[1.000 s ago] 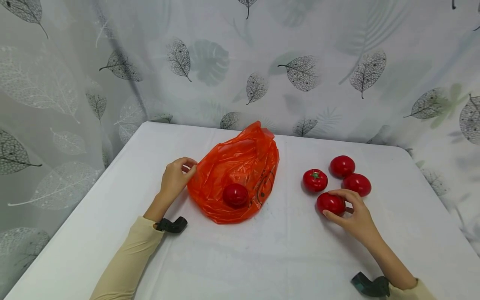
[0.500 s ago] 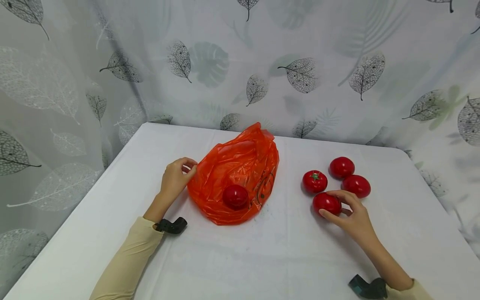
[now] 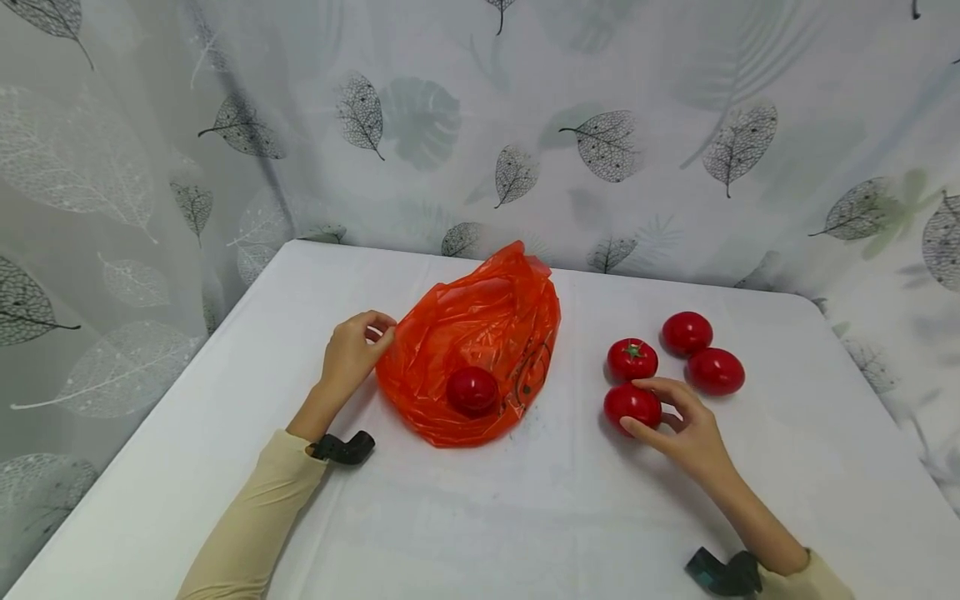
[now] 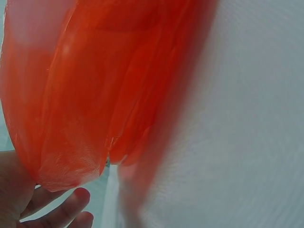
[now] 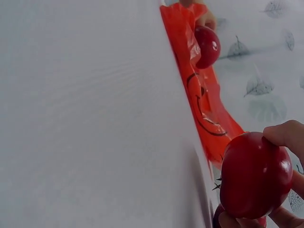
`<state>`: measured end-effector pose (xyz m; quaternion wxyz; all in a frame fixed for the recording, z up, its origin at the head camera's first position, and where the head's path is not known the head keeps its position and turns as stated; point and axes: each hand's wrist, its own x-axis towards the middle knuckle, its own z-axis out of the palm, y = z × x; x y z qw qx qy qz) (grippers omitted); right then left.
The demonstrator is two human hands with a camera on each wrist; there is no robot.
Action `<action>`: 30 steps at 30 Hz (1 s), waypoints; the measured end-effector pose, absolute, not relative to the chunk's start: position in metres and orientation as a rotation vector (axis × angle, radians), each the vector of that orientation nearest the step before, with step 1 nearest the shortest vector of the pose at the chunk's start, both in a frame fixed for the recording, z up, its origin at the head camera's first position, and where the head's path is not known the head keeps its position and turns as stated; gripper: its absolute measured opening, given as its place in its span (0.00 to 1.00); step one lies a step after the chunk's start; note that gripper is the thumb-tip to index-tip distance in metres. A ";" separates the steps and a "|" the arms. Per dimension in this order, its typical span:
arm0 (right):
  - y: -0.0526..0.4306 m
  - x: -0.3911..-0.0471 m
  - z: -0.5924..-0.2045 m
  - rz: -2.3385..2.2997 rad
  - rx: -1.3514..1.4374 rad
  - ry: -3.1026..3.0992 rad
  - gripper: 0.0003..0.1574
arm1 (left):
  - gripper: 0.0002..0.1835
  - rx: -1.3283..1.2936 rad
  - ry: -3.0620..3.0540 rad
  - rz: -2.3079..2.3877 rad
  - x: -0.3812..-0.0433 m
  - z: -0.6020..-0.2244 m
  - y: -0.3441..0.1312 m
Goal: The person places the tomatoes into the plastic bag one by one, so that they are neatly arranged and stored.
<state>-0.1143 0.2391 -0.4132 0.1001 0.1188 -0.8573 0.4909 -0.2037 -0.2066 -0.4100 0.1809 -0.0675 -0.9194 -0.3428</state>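
Observation:
A crumpled orange-red plastic bag [image 3: 442, 325] lies on the table, with one tomato [image 3: 472, 390] on or in its near part. My left hand [image 3: 354, 350] pinches the bag's left edge between thumb and fingers, which the left wrist view shows as thin film [image 4: 80, 104]. On the right side, my right hand [image 3: 686, 429] grips a glossy red tomato [image 3: 628, 406] between thumb and fingers. The right wrist view shows this tomato [image 5: 256, 175] close up. Just behind it stands a tomato with a green stem [image 3: 632, 360].
Two more tomatoes, one at the back [image 3: 686, 333] and one nearer [image 3: 716, 372], lie to the right of the stemmed one. A white cloth covers the table [image 3: 480, 517]. Behind it hangs a leaf-patterned curtain [image 3: 450, 117].
My right hand has moved left with the tomato, from in front of the right-hand tomatoes to just in front of the stemmed one. The left hand and the bag stay in place.

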 end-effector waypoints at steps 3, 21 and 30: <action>0.232 -0.118 -0.411 1.466 0.391 -2.528 0.37 | 0.08 -0.185 -2.589 -0.968 -0.204 -0.410 -0.207; 0.194 -0.144 -0.406 1.571 0.584 -2.464 0.34 | 0.08 -0.164 -2.613 -0.967 -0.206 -0.409 -0.209; 0.176 -0.159 -0.406 1.643 0.615 -2.415 0.34 | 0.08 -0.162 -2.625 -0.968 -0.205 -0.410 -0.209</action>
